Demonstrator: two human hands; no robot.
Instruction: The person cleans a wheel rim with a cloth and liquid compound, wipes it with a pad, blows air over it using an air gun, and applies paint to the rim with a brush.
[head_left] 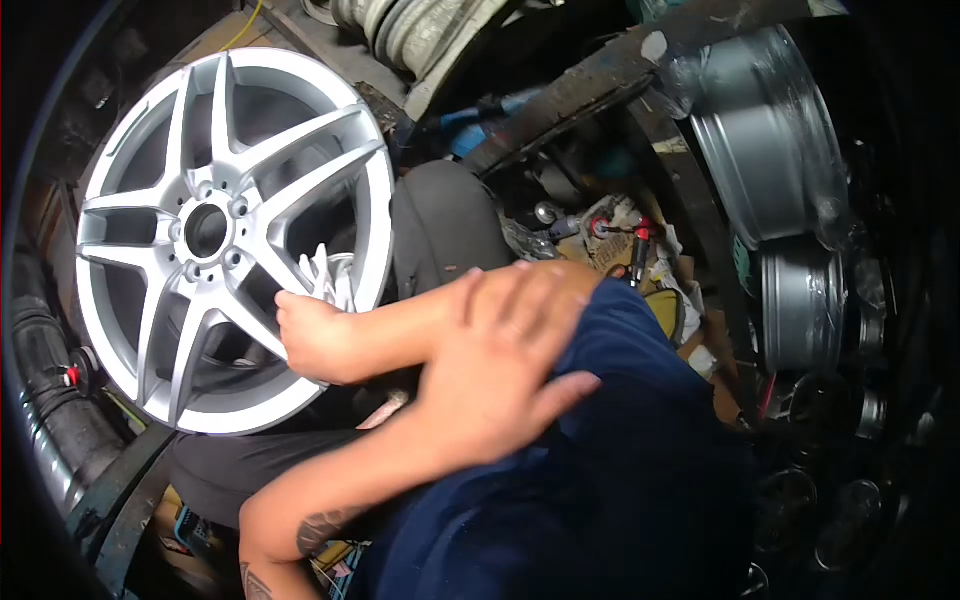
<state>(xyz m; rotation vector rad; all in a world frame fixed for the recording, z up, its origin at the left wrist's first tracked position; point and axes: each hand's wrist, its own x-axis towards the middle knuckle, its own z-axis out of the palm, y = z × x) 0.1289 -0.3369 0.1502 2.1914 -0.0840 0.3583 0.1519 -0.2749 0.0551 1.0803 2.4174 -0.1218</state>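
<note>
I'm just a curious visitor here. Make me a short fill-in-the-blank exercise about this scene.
The silver wheel has spokes that spread from its hub in ____ pairs. The big round opening in that wheel is at its ____. The person's left hand, with its fingers spread, lies on their own ____ arm. The person's shirt is dark ____.
Missing words, in order: five; centre; right; blue.
</note>
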